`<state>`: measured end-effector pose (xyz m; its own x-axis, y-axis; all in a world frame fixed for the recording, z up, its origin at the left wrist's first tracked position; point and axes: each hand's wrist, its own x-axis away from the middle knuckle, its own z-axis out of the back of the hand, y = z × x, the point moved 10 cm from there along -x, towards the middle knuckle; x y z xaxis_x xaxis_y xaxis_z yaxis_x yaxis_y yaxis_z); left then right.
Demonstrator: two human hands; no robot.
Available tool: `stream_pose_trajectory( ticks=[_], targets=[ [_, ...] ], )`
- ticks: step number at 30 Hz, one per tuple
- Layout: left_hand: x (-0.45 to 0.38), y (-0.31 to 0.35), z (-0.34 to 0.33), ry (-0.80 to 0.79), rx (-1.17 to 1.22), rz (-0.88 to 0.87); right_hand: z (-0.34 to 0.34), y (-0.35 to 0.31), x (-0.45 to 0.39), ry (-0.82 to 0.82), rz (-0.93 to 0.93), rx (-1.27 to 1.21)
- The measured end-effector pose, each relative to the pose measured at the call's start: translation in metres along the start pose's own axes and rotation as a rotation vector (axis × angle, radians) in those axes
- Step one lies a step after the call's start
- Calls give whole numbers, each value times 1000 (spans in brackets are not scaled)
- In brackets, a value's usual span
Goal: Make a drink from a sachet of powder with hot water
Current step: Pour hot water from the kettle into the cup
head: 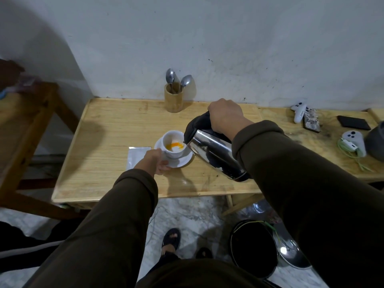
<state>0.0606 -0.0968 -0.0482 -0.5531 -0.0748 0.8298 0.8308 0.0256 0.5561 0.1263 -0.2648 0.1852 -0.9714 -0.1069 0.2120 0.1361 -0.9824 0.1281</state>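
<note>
A white cup (173, 153) stands on a white saucer (182, 161) in the middle of the wooden table (108, 163). Inside it lie white powder and a patch of orange liquid. My right hand (225, 117) grips the black handle of a steel kettle (216, 154), which is tilted with its spout over the cup's right rim. My left hand (154, 161) holds the cup and saucer at their left side. A silvery sachet (136, 155) lies flat on the table just left of the saucer, partly under my left hand.
A wooden holder with two spoons (174, 96) stands at the back by the wall. White controllers (300, 111), a phone, a black wallet and a grey pot lie at the right. A black bin (254, 246) and a lid sit on the floor.
</note>
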Motion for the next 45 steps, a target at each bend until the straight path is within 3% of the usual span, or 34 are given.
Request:
stream_pose_trajectory(
  ticks=[7, 19, 29, 45],
  targets=[
    [3, -2, -3, -7, 83, 25, 4, -7, -2, 19, 16, 16],
    [4, 2, 0, -4, -17, 2, 2, -8, -8, 11, 10, 44],
    [5, 0, -2, 10, 72, 48, 1, -9, -9, 3, 17, 53],
    [0, 2, 0, -8, 3, 2, 6, -18, -9, 56, 30, 55]
  ],
)
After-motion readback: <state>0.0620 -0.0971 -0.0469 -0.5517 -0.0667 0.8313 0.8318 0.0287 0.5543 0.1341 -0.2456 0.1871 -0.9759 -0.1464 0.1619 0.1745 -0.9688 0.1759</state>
